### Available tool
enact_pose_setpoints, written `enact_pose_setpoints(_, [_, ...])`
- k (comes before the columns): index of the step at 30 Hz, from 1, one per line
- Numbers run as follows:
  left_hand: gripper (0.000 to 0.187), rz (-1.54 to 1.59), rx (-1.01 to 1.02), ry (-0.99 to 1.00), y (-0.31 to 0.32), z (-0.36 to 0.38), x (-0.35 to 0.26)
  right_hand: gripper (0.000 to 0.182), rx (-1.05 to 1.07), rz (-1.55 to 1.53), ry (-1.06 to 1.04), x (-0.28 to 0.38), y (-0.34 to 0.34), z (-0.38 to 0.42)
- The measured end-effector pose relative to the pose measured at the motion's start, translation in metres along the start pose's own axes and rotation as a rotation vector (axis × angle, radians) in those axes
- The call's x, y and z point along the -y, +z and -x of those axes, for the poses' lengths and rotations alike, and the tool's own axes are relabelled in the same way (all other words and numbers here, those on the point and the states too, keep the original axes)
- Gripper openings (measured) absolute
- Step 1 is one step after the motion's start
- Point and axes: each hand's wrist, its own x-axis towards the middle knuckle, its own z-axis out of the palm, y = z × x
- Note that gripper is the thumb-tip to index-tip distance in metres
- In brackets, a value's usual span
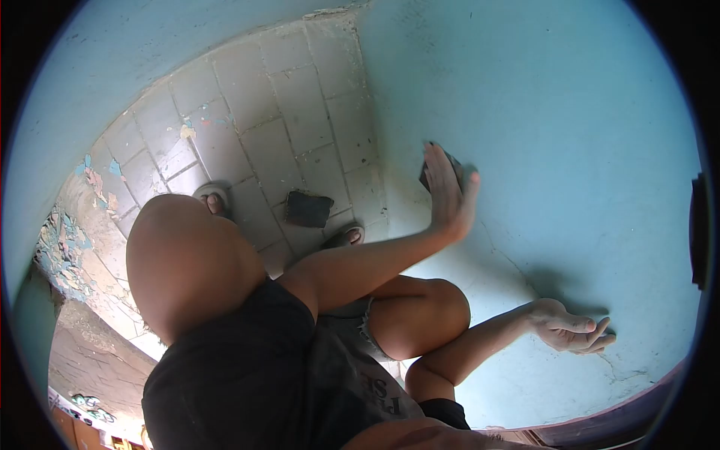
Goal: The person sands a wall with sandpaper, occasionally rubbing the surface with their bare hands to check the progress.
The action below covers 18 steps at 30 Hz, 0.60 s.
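Observation:
My left hand (448,196) reaches across my knees and lies flat against the pale blue wall (570,135), pressing a small dark pad (452,160) under its fingers. Only the pad's upper edge shows past the fingertips. Lower down and nearer my body, my right hand (571,330) rests against the same wall with its fingers loosely curled and nothing in it. I am squatting, with my bare knees (187,262) between the camera and the floor.
A second dark square pad (308,208) lies on the grey tiled floor (292,105) between my sandalled feet (215,201). Paint is peeling off the low wall at the left (67,240). A dark fitting (699,232) sits at the far right edge.

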Motion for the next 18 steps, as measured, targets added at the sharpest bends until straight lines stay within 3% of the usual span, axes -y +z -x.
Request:
enact_pose_setpoints(2, [0.098, -0.056, -0.162, 0.115, -0.008, -0.046, 0.031, 0.049, -0.044, -0.035, 0.043, 0.001, 0.004, 0.000])
enact_pose_setpoints(4, [0.096, 0.090, -0.200, -0.077, -0.034, -0.094, 0.054, 0.052, -0.059, -0.021, 0.025, 0.000, 0.005, -0.001])
enact_pose_setpoints(5, [0.096, 0.090, -0.196, -0.075, -0.033, -0.093, 0.051, 0.056, -0.071, -0.010, 0.013, 0.000, 0.004, -0.001])
enact_pose_setpoints(7, [0.094, 0.252, -0.210, -0.339, -0.033, -0.093, 0.036, 0.056, -0.069, -0.005, 0.030, 0.003, 0.002, -0.001])
enact_pose_setpoints(10, [0.096, -0.014, -0.027, -0.066, -0.002, -0.015, -0.008, 0.051, -0.011, -0.026, 0.070, 0.008, 0.003, 0.000])
enact_pose_setpoints(11, [0.096, -0.012, -0.035, -0.075, -0.004, -0.022, -0.010, 0.052, -0.007, -0.028, 0.059, 0.008, 0.004, 0.000])
enact_pose_setpoints(15, [0.094, -0.116, -0.171, 0.201, -0.034, -0.121, -0.007, 0.054, -0.027, -0.067, 0.061, 0.009, 0.003, -0.002])
enact_pose_setpoints(18, [0.091, -0.109, -0.167, 0.248, -0.054, -0.152, 0.013, 0.055, -0.078, -0.090, 0.086, 0.008, 0.005, -0.003])
